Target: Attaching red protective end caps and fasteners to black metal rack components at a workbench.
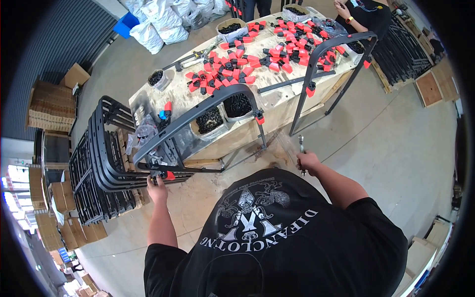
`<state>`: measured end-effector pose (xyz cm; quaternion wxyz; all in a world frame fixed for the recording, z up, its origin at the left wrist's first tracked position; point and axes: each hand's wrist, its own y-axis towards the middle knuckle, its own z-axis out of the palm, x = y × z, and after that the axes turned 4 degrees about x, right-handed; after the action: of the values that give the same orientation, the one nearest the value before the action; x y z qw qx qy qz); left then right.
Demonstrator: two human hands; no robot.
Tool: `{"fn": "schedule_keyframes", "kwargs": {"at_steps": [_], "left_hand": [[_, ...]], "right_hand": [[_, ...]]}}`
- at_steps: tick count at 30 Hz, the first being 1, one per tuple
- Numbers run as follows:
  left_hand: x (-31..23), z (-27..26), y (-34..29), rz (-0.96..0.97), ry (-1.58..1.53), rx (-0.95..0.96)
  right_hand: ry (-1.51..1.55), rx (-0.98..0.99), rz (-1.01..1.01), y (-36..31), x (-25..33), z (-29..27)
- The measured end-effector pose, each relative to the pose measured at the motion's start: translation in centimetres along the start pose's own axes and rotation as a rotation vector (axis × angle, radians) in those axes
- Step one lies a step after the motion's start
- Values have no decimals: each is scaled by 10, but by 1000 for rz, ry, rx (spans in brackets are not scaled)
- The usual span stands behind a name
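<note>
My left hand [158,192] is raised to the lower left end of a curved black metal frame [198,118]. Its fingers are closed on a small dark part beside a red-tipped clip [170,175]; what exactly they grip is too small to tell. My right hand [309,162] is wrapped round a silver metal tool that looks like a ratchet wrench [301,142], its head pointing up and away from the frame. Another red clip [260,119] hangs on the right side of the frame, which leans against the near edge of the workbench [180,106].
Piles of red-and-black clips [222,72] cover the bench, with boxes of small black parts [208,120] at its near edge. A second black frame [312,59] stands at the right. Stacked frames [99,168] sit on the left. Another person's hand [342,9] shows at the far side.
</note>
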<state>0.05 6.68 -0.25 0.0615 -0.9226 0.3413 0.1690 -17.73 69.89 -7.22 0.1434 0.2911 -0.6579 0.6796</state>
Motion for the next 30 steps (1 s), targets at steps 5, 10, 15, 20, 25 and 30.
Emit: {"fn": "schedule_keyframes", "kwargs": {"at_steps": [5,10,15,20,25,30], "left_hand": [[-16,38,-7,-182,54,-235],[3,5,-4,-289,-238,-4],[-37,-15,19,-359,-660,183],[29,8,-5,-424,-585,-3],[-1,-15,-2,-415,-530,-27],[6,-22,9,-515,-772,88]], "right_hand": [[-34,-26,29,13,6,-20],[-374,-37,-69,34,18,11],[-859,103,-566,114,-36,-39],[-1004,164,-361,134,-5,9],[-692,320,-327,111,26,87],[-389,472,-252,99,33,139]]}}
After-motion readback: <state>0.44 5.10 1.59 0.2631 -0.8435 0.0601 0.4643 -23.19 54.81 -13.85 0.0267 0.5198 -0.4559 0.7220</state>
